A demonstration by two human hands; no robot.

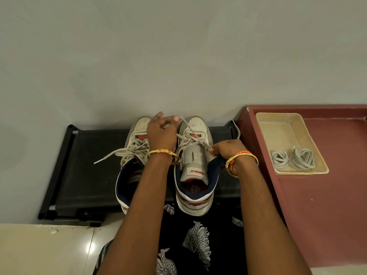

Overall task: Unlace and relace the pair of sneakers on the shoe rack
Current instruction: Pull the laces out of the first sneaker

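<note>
Two white leather sneakers [162, 163] on a black rack [83, 167]; left hand [161, 133] pinches the grey lace [190, 132], right hand [228, 148] grips the right sneaker's eyelet edge; two spare grey lace coils [293, 158] in a beige tray [266, 124].

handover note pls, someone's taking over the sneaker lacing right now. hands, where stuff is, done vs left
Left hand: pinches a raised grey lace end over the toes.
Right hand: pinches the lace at the upper eyelets of the right white low-top sneaker.
Both sneakers sit on the black fabric shoe rack. The left white sneaker is laced, its ends loose.
Two coiled grey laces lie in the beige plastic tray on the maroon surface.
Done: right sneaker's upper eyelets look free.
Left: the rest of the job; which stage this is, I cannot tell.
</note>
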